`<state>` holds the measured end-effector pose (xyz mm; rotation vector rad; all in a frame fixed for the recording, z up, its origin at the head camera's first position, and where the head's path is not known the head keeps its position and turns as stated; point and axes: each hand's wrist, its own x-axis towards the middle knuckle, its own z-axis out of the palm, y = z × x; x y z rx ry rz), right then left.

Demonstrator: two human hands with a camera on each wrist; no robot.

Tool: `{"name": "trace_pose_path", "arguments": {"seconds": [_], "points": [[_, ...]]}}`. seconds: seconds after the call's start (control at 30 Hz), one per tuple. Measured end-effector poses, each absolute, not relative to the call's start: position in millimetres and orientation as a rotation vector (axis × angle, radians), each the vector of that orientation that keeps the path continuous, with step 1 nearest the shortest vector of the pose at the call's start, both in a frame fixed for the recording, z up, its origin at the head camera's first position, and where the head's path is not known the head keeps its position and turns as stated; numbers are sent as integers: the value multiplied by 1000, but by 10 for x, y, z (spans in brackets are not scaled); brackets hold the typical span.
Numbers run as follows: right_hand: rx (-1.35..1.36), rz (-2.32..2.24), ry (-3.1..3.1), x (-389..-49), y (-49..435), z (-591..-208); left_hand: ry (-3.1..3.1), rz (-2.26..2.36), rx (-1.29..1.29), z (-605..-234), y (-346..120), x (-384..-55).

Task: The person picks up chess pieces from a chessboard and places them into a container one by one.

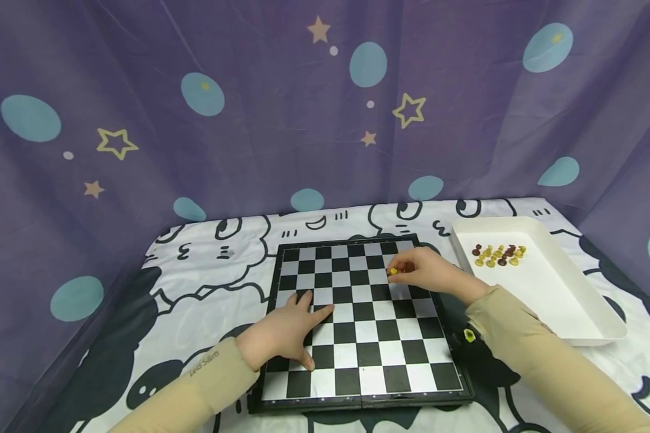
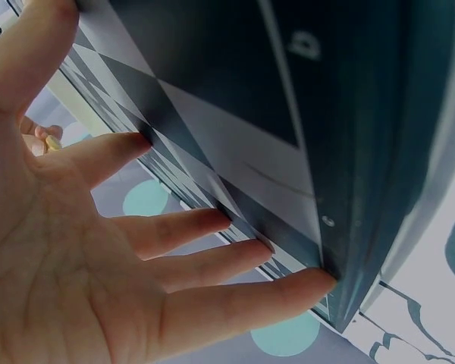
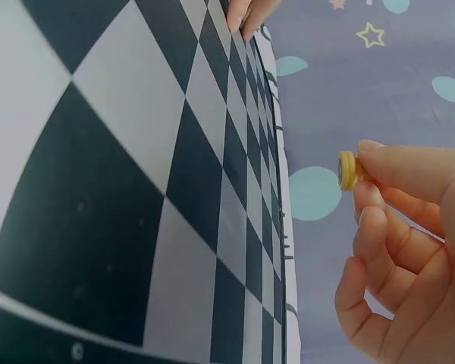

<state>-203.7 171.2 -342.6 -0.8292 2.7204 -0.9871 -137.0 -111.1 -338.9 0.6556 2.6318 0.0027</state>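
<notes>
My right hand (image 1: 424, 268) is over the right side of a black-and-white chessboard (image 1: 364, 310), toward its far end. Between thumb and forefinger it pinches a small gold chess piece (image 3: 347, 171), whose round base faces the board in the right wrist view. The other fingers of that hand are curled in. On the board's left side, my left hand (image 1: 286, 332) lies with fingers spread, fingertips (image 2: 318, 280) resting on the squares near the edge. It holds nothing.
Right of the board stands a white tray (image 1: 552, 300) with several gold and dark-red chess pieces (image 1: 499, 255) at its far end. A small yellow-green item (image 1: 469, 335) is beside the board's right edge. A purple patterned curtain (image 1: 281, 120) hangs behind the cartoon-print cloth (image 1: 206, 328).
</notes>
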Motion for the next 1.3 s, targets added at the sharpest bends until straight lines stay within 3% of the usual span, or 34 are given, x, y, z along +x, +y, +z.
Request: {"name": "trace_pose_path", "arguments": {"seconds": [0.53,1.3], "points": [[-797,-984,2769,-2009,1908,-3439,2623,4,646,-3384,-1114,-1374],[-616,-923,2903,-1973,2303,-3130,2631,7,654,-3392,-1112,-1371]]}}
